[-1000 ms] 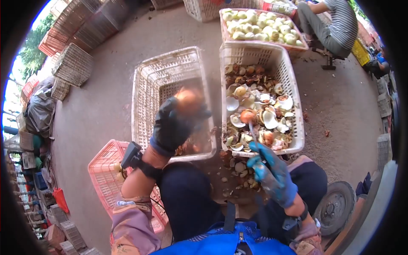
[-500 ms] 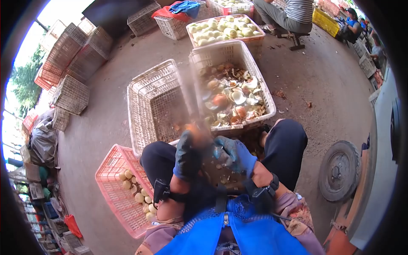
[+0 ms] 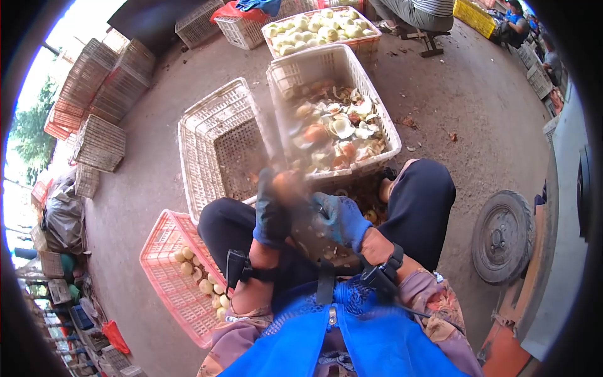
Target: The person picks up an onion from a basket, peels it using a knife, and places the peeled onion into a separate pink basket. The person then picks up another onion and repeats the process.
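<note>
My left hand, in a dark blue-grey glove, is closed around a brown-skinned onion in front of my knees. Close beside it, my right hand wears a blue glove and has its fingers curled shut. Whatever those fingers hold is hidden, and a blur covers the gap between the hands. Just beyond is a white crate with onion peels, cut pieces and some brown onions. A second white crate, to its left, shows its mesh floor. Peeled onions lie in a pink crate by my left knee.
A crate heaped with peeled onions stands farther back. Stacked crates line the left side. At right is a wheel beside a vehicle-like panel. A person on a low stool sits at the back, others farther right.
My view has tilted slightly, so the crates appear higher and a little farther left. Both hands remain close together, the left still around the onion.
</note>
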Available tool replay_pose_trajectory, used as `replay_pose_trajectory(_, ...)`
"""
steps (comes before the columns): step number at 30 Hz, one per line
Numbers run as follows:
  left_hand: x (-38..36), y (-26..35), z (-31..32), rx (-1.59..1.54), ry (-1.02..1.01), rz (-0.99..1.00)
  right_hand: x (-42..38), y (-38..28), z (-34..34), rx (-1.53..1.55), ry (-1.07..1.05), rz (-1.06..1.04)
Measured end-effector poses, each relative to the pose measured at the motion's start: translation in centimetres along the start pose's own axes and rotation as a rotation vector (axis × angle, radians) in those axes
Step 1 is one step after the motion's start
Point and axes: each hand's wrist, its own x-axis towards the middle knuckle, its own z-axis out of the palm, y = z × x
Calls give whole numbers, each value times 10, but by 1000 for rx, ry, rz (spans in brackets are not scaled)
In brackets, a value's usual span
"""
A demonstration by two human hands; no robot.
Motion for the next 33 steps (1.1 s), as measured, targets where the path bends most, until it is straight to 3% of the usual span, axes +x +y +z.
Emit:
replay_pose_trajectory(4, -1, 0, 19, 62, 107, 41, 3, 1, -1, -63, -15, -6)
replay_pose_trajectory(6, 11, -4, -8, 151, -79, 28, 5, 4, 2, -97, -4, -3)
replay_pose_trajectory(7, 15, -8, -14, 150, -76, 27, 7, 5, 3, -131, 13, -1)
replay_pose_trajectory(9, 23, -16, -24, 346, 24, 211, 10, 10, 9, -139, 47, 3)
replay_pose_trajectory(10, 28, -19, -36, 346, 27, 209, 10, 12, 11, -149, 83, 5)
replay_pose_trajectory(12, 37, -21, -56, 1375, 161, 592, 12, 16, 7, -81, 10, 6)
replay_pose_trajectory(13, 35, -20, -52, 1378, 160, 588, 13, 17, 5, -14, -59, 6)
replay_pose_trajectory(15, 31, -18, -41, 1235, 24, 810, 17, 15, 2, -28, -31, 18)
replay_pose_trajectory(16, 28, -19, -37, 1237, 21, 808, 19, 13, 2, -45, -6, 27)
replay_pose_trajectory(19, 24, -25, -26, 1413, 151, 802, 22, 18, 6, -164, 96, -52)
replay_pose_trajectory(21, 34, -16, -22, 1711, 38, 1634, 20, 16, 10, -269, 114, 0)
replay_pose_trajectory(22, 30, -17, -22, 1714, 40, 1634, 20, 15, 12, -371, 130, 45)
replay_pose_trajectory(24, 19, -23, -22, 1106, -65, 511, 21, 17, 13, -430, 139, 50)
replay_pose_trajectory(28, 18, -22, -7, 784, -12, 320, 25, 12, 7, -613, 235, 56)
replay_pose_trajectory(30, 32, -35, -24, 1096, 76, 582, 30, 25, 9, -570, 245, 21)
replay_pose_trajectory(31, 34, -38, -24, 1094, 75, 580, 32, 29, 10, -527, 254, -19)
replay_pose_trajectory(33, 38, -44, -22, 1272, 149, 764, 33, 31, 17, -485, 297, -9)
